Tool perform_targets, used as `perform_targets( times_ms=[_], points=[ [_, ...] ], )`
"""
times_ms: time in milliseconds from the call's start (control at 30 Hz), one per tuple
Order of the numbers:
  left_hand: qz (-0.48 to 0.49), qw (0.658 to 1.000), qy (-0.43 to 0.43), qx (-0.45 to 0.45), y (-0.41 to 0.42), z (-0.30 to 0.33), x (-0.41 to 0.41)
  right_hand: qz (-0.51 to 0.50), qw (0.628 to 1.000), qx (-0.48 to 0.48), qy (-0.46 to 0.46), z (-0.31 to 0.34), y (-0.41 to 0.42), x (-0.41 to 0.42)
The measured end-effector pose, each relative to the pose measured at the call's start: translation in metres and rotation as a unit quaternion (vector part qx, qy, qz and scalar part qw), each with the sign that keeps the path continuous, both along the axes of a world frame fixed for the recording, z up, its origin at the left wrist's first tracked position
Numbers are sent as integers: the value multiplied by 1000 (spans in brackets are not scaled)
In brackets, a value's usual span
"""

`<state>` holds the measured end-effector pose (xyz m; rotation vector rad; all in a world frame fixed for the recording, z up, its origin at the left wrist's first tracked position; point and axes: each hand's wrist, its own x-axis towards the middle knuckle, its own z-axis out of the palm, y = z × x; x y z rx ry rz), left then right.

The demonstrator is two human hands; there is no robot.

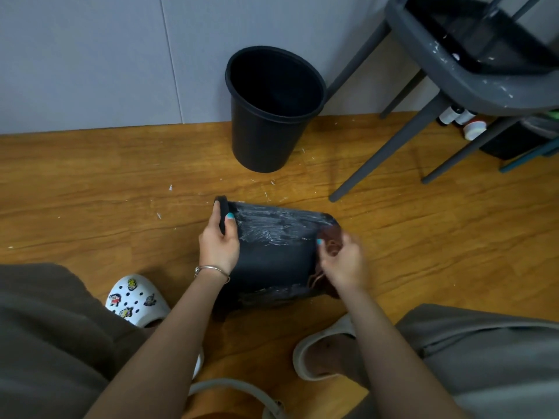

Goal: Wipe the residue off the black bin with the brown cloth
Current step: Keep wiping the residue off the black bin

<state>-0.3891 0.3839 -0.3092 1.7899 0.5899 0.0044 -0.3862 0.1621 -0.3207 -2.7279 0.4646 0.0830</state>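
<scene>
Mid-wipe: my left hand point(219, 241) grips the bin point(272, 255) rim; right hand point(341, 261) fingers bunch the cloth point(331, 237). Next, I judge, sweep across the residue point(263, 225).

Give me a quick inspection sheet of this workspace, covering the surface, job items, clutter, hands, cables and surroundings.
Surface: wooden floor, scattered white flecks.
Job's things: black bin on its side, white residue smeared on its upper wall; brown cloth at its base end.
Clutter: second bin upright by the wall.
Grippers: left hand grips the rim; right hand holds the cloth.
Cables: nothing seen.
Surroundings: grey chair, paint-specked; bottles beneath it.
</scene>
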Motion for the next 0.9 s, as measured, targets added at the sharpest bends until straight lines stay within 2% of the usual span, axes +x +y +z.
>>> perform_targets(
  times_ms=[67,100,233,333,400,467,533,567,667,733,800,900],
  points=[
    [5,1000,-3,-5,-1,0,1,-83,997,9,-2,3,-9,9],
    [6,1000,-2,-6,-1,-2,1,-86,996,-4,-3,5,-2,11],
    [-4,1000,-5,1,2,-4,-4,43,998,-18,-34,12,52,0],
    [-8,1000,-9,-3,6,-3,-9,97,995,-12,-15,7,44,-7],
    [-8,1000,-11,1,6,-4,-9,51,999,-4,1,3,13,-3],
    [-3,1000,-16,4,4,-3,-8,-38,999,15,-15,2,-7,1],
    [-2,1000,-10,-2,4,-5,-7,-90,996,7,-21,3,6,3],
    [-4,1000,-7,-3,4,-5,-6,-76,997,-1,-20,5,22,1],
    [-6,1000,-8,-12,8,-7,-5,64,996,3,-54,9,70,-16],
    [-4,1000,-11,-14,11,-7,-4,118,992,-5,-45,12,64,-16],
    [-5,1000,-9,-12,11,-8,-2,87,996,-36,-9,10,29,-7],
    [-3,1000,-13,-4,7,-8,-2,-78,997,-27,13,11,-17,5]
  ],
)
